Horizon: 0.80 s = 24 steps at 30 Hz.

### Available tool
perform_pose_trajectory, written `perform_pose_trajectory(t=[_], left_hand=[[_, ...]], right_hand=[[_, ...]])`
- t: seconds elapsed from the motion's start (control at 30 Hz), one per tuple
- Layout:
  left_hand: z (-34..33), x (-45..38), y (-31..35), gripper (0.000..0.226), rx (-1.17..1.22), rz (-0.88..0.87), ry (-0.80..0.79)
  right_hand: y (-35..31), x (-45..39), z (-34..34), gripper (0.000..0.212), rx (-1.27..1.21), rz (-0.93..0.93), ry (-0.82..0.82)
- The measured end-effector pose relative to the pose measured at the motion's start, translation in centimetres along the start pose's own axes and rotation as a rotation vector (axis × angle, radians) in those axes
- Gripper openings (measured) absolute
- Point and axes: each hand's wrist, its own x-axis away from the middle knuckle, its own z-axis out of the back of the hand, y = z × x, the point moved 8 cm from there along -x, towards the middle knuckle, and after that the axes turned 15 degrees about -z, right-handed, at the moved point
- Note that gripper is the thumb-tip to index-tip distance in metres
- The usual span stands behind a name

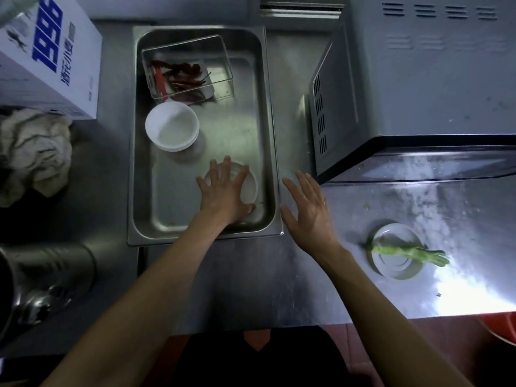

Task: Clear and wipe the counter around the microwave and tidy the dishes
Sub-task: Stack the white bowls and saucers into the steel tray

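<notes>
steel desk (245,277), brushed and dull, with smeared glare toward its right edge. a deep rectangular steel tray (272,135) sits left of the microwave (418,79), apparently serving as the collecting place for dishes.

left hand (223,188) lies inside the tray, fingers (226,166) straight and spread, palm down over a small round white dish (250,188) near the tray's front right corner. looks like setting down or steadying rather than gripping; nothing is curled round the rim. right hand (307,210) hovers just outside the tray's right wall, fingers loose and open, holding nothing, probably free for the next pickup.

also in the tray: stacked white bowls (172,127), smooth and glossy, nested to save room; behind them a clear square plastic box (187,65) with dried red chillies (181,76), wrinkled and dark.

not yet cleared: a white saucer (391,263) on the desk in front of the microwave, with a limp green vegetable stalk (407,252) lying across it and overhanging to the right. pale smears around it suggest wiping is yet to come.

crumpled off-white cloth (33,152) rests far left, beside a white carton with blue print (50,51); likely the wiping rag, well apart from both hands.
</notes>
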Motion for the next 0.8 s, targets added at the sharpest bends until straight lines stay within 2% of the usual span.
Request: perform_pose_trajectory(t=[0.17, 0.33, 0.47, 0.8], left_hand=[[0.2, 0.4, 0.3, 0.099, 0.013, -0.027, 0.013], [1.8, 2.3, 1.6, 0.075, 0.003, -0.131, 0.142], [3.3, 3.7, 2.3, 0.065, 0.048, -0.196, 0.185], [5.5, 6.3, 9.6, 0.062, -0.001, -0.431, 0.192]], right_hand=[[-0.4, 0.2, -0.5, 0.057, 0.008, -0.014, -0.022], [-0.6, 1.0, -0.2, 0.057, -0.015, -0.062, 0.006], [-0.1, 1.9, 0.3, 0.057, -0.046, -0.127, 0.040], [3.4, 6.8, 4.0, 0.056, -0.057, -0.219, 0.145]])
